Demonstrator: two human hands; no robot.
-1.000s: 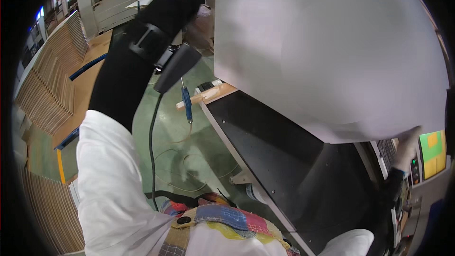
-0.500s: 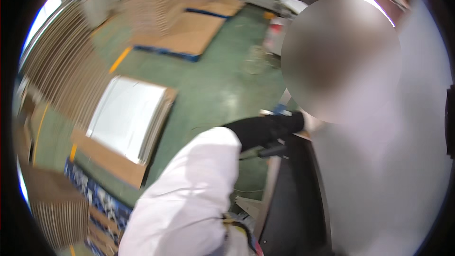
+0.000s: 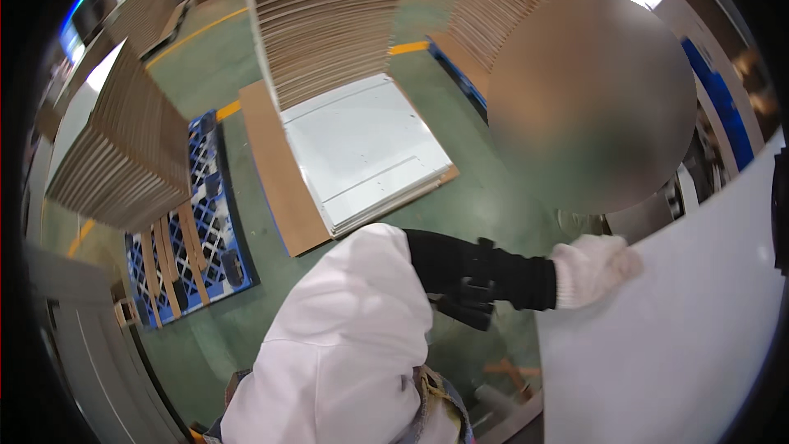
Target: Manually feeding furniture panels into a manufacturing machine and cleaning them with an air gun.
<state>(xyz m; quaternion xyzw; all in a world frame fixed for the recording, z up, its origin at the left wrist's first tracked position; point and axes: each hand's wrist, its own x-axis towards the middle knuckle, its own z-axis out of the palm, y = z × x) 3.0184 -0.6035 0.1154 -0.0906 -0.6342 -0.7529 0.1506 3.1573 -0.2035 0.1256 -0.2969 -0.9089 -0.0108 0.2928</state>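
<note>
My left hand, in a white knit glove with a black sleeve guard at the wrist, is closed on the upper left edge of a large white panel. The fingers curl over that edge, and part of them is hidden. The panel fills the lower right of the view, its far end running out of the picture. My right hand does not show. Ahead to the left, a low stack of white panels lies on a brown sheet, a taller stack of boards standing right behind it.
On the left, a blue pallet with wooden slats carries a leaning stack of panels. Another board stack stands on a pallet at the back. A grey cabinet-like surface is at the lower left. A blurred disc covers the upper right.
The view has swung left, bringing the low white stack nearer the middle. My left hand stays at the panel's edge and now shows more fully. The black surface below has mostly left the picture.
</note>
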